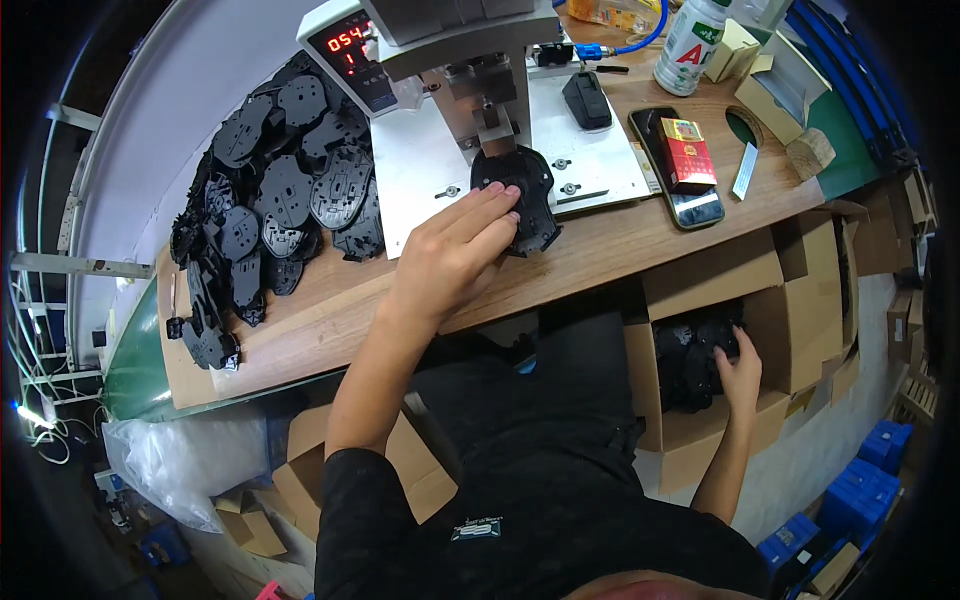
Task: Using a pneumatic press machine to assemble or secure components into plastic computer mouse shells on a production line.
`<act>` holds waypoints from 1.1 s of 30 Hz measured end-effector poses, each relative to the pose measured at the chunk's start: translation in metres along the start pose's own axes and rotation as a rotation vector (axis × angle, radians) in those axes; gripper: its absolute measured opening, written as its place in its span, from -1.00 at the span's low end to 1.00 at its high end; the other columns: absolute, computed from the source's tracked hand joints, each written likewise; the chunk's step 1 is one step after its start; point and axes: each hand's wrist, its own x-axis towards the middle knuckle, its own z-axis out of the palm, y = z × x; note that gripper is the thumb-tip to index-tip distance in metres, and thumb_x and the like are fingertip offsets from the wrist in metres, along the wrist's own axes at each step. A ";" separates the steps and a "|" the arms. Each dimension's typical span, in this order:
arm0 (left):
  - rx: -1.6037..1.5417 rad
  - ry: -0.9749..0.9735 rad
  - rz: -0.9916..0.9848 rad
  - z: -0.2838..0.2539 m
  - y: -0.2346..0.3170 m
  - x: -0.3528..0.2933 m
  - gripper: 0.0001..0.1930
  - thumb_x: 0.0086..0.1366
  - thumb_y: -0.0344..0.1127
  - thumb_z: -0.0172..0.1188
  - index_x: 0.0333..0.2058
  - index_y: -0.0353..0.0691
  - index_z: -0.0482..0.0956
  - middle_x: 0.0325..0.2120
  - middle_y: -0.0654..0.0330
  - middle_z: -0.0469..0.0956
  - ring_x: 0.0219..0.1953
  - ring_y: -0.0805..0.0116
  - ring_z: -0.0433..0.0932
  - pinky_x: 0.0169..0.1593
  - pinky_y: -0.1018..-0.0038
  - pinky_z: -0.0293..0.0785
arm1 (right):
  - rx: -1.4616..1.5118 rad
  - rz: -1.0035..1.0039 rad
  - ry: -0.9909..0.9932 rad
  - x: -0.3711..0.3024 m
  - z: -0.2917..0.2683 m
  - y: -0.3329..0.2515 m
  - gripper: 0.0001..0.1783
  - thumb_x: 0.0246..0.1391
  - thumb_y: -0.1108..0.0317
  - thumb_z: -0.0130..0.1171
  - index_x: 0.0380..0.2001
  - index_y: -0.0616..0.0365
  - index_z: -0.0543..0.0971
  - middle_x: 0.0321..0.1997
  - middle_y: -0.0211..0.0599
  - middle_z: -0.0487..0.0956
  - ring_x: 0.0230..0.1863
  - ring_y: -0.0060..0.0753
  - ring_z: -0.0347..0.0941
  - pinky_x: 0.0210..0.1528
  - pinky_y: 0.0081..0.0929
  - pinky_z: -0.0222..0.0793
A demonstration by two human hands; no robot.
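Observation:
A dark, shield-shaped plastic part (535, 205) lies under the head of a bench press (490, 110), its near end at the table's front edge. My left hand (455, 245) is closed on the left side of this part, fingertips resting on its top; the thumb is hidden. Down to the right, my right hand (740, 370) reaches into an open cardboard box (765, 335). Its thumb and fingers are apart, touching the black plastic parts (690, 365) inside. Whether it grips one of them does not show clearly.
A large heap of black plastic parts (285, 190) covers the table's left side. Right of the press plate (610, 170) lie a phone (698, 210), a red packet (688, 155) and a white bottle (692, 45). A plastic bag (185, 460) sits below the table at left.

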 end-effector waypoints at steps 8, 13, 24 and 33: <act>-0.091 0.058 -0.031 0.003 0.000 -0.005 -0.71 -0.09 -0.54 0.36 -0.30 -0.20 0.64 -0.09 0.11 0.61 -0.06 0.07 0.62 -0.07 0.31 0.63 | 0.461 -0.714 -0.135 0.065 -0.008 -0.226 -0.55 -0.02 0.47 0.40 0.00 0.15 0.61 0.18 -0.14 0.57 -0.43 -0.51 0.59 -0.38 -0.58 0.51; -0.083 0.033 -0.069 -0.003 0.003 -0.004 -0.65 -0.16 -0.57 0.37 -0.29 -0.18 0.66 -0.17 0.13 0.54 -0.12 0.10 0.56 -0.15 0.30 0.59 | 0.237 -1.177 0.107 0.089 0.013 -0.321 -0.45 -0.07 0.34 0.43 0.05 0.16 0.55 0.22 -0.14 0.54 -0.34 -0.29 0.67 -0.35 -0.48 0.57; -0.215 -0.021 -0.034 -0.020 -0.035 -0.015 -0.58 0.02 -0.46 0.34 -0.07 -0.24 0.62 -0.08 0.05 0.55 -0.04 0.05 0.57 -0.05 0.30 0.59 | -0.195 -1.006 0.023 0.081 0.032 -0.340 -0.46 -0.14 0.40 0.40 0.00 0.18 0.55 0.16 -0.12 0.59 -0.30 -0.28 0.68 -0.27 -0.44 0.57; 0.361 -0.207 -0.864 -0.043 -0.107 -0.031 -0.22 0.15 -0.02 0.35 0.29 -0.27 0.36 0.09 -0.19 0.53 0.12 -0.12 0.53 0.18 0.17 0.45 | -0.194 -1.002 -0.005 0.080 0.033 -0.339 -0.48 -0.14 0.40 0.38 -0.02 0.19 0.56 0.16 -0.12 0.60 -0.39 -0.29 0.66 -0.33 -0.44 0.57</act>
